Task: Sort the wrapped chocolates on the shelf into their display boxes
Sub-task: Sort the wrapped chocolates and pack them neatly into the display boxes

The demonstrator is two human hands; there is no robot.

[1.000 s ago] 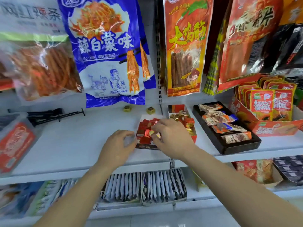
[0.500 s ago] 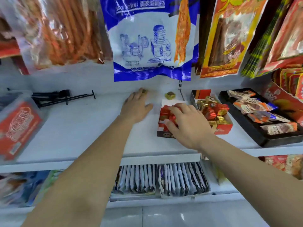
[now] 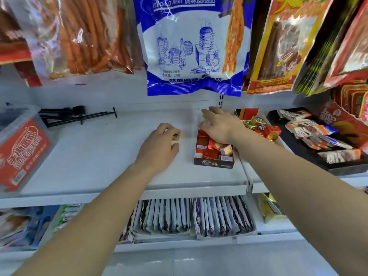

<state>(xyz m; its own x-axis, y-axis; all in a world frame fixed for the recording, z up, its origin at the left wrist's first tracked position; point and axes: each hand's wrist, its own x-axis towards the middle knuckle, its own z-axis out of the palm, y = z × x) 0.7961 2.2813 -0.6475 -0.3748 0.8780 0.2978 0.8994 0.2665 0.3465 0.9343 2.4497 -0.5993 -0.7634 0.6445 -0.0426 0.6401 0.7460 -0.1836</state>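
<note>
Chocolates: left hand (image 3: 157, 144) pinches a gold one (image 3: 175, 137); right hand (image 3: 219, 126) grips another (image 3: 204, 116), orientations unclear

This is a small shop, at its snack shelving. Sealed printed snack bags hang in rows from pegs, among them a large blue-and-white plastic bag (image 3: 192, 46) and a clear bag of orange strips (image 3: 83, 34). Below, a white metal shelf (image 3: 111, 156) carries open cardboard display boxes of red-wrapped sweets (image 3: 214, 154) and a black tray of small packets (image 3: 318, 136). The lower shelf holds white boxes packed with upright sachets (image 3: 223, 216), all stocked in multiples for sale.
</note>
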